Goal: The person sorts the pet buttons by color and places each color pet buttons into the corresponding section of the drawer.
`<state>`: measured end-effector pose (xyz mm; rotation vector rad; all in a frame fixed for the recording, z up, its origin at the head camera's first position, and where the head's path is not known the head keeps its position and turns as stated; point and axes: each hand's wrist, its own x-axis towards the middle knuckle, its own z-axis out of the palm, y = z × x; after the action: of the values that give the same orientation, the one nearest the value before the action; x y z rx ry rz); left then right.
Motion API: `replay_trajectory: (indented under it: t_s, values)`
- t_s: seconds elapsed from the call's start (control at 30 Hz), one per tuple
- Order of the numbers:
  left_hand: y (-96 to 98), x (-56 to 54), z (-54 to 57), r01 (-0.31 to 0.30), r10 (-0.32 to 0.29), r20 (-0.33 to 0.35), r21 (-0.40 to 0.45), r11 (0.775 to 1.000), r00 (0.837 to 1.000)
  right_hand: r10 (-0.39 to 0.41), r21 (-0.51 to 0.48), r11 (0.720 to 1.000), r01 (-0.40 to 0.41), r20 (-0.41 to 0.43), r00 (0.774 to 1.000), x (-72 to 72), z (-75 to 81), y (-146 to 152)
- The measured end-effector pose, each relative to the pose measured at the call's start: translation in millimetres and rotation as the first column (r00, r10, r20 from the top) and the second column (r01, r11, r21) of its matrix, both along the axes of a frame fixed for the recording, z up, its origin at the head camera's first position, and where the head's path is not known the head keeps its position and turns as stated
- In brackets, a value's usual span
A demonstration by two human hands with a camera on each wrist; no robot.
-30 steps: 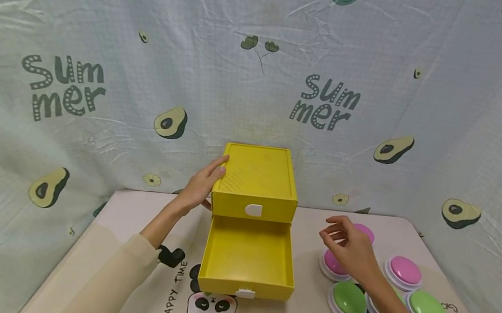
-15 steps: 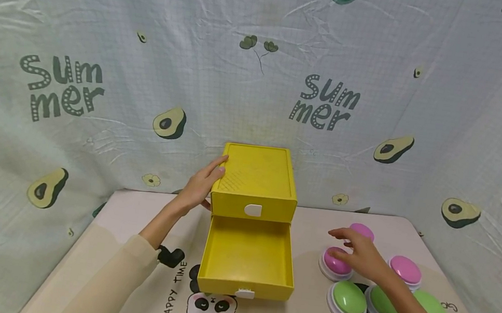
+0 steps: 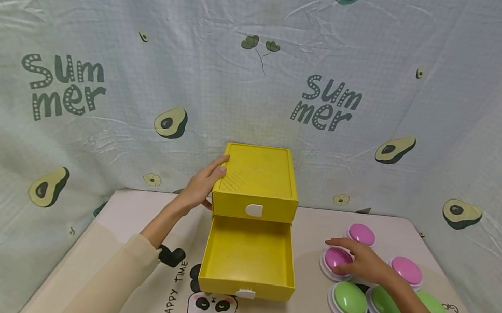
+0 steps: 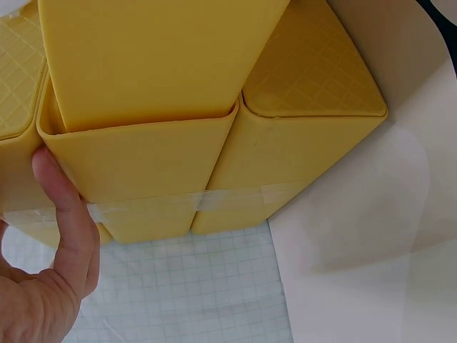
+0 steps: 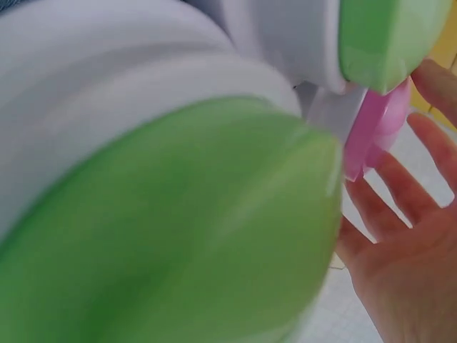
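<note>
A small yellow drawer cabinet stands in the middle of the table, its lower drawer pulled out with nothing inside. My left hand rests along the cabinet's left side, fingertips at the top edge; the left wrist view shows a finger against the yellow wall. To the right, my right hand is low over a pink dome button with a white base, fingers extended past its far side and thumb at its near side. In the right wrist view the spread hand reaches toward the pink button.
Around the right hand sit two more pink buttons and several green ones, one partly behind the forearm. A patterned cloth hangs behind the table. Clear tape runs across the cabinet in the left wrist view.
My right hand has moved slightly right and come down around the pink button, its fingers straightening from a looser curl. My left hand and the drawer have stayed put.
</note>
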<state>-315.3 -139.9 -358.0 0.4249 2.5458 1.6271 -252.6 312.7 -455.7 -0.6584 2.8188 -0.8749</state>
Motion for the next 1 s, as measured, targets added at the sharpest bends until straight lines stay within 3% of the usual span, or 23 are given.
replay_trajectory:
  t_s: [0.17,0.33,0.47,0.77,1.0]
  values:
    - [3.3,16.9,16.7,0.005,-0.005,-0.002,-0.006,1.000,1.000,0.018,0.016,1.000,-0.019,0.061,0.998,0.3,-4.1,3]
    - [3.2,11.5,9.5,-0.005,0.005,0.003,0.003,1.000,1.000,0.043,0.008,0.999,-0.044,0.093,0.995,-0.8,-7.8,6]
    - [4.4,18.4,17.7,-0.001,0.001,0.015,0.002,1.000,1.000,0.064,0.002,0.998,-0.064,0.087,0.994,-2.7,-8.0,7]
    - [4.2,20.2,20.5,0.001,-0.002,0.012,0.005,1.000,1.000,0.091,0.032,0.995,-0.092,0.044,0.995,-1.8,-4.8,8]
    - [3.4,20.2,19.1,0.006,-0.006,0.008,0.008,1.000,1.000,0.140,0.067,0.989,-0.135,-0.078,0.987,1.7,11.0,6]
